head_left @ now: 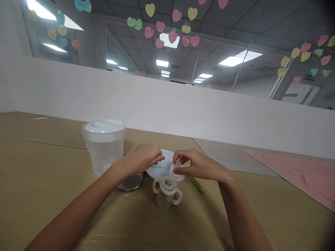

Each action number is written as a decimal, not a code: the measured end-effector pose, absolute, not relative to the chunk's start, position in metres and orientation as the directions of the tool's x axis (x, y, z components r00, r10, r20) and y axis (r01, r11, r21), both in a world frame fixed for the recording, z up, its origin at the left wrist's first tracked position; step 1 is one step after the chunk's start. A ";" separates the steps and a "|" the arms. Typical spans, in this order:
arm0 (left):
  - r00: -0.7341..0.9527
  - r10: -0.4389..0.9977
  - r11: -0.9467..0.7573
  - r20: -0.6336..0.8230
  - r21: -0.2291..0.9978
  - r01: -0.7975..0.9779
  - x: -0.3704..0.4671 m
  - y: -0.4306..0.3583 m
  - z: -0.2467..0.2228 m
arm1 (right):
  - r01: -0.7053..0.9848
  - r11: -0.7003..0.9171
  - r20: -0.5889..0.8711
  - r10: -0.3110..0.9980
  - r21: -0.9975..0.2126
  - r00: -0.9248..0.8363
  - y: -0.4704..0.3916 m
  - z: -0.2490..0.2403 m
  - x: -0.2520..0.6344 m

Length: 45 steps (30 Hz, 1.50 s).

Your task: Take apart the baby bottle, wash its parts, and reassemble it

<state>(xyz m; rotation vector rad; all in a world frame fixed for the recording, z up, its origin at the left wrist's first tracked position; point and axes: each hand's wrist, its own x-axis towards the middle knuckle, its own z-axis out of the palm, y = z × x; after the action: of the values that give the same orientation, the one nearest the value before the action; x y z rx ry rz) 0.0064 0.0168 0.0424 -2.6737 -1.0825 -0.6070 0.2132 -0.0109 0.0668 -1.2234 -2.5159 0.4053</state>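
Note:
My right hand [197,164] pinches the white bottle top [176,173], which has a clear teat. It holds the top tilted just above a clear baby bottle [164,199] with two white handles, standing upright on the table. Whether the top touches the bottle's neck I cannot tell. My left hand [146,156] is closed, fingers curled inward, left of the bottle top and over the edge of a pale blue plate [162,172]. What it holds, if anything, is hidden. Below my left wrist lies a round metal dish or lid [132,182], partly covered by the arm.
A clear plastic pitcher [106,153] with a white lid stands at the left behind my left forearm. A long green object [196,184] lies right of the bottle. Pink cloth [300,177] covers the table's right side. A white wall [157,104] rises behind.

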 end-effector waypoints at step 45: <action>0.835 0.539 -0.679 -0.112 0.529 0.509 0.015 0.041 0.016 | 0.601 0.669 0.111 0.703 -0.437 -0.702 0.001 0.053 0.200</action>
<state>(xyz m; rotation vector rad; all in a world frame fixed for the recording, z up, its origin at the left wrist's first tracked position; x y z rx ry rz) 0.0155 0.0412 0.0164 -3.5406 -1.1064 -0.1024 0.2003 0.0011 0.0532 -1.0451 -2.6156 0.5423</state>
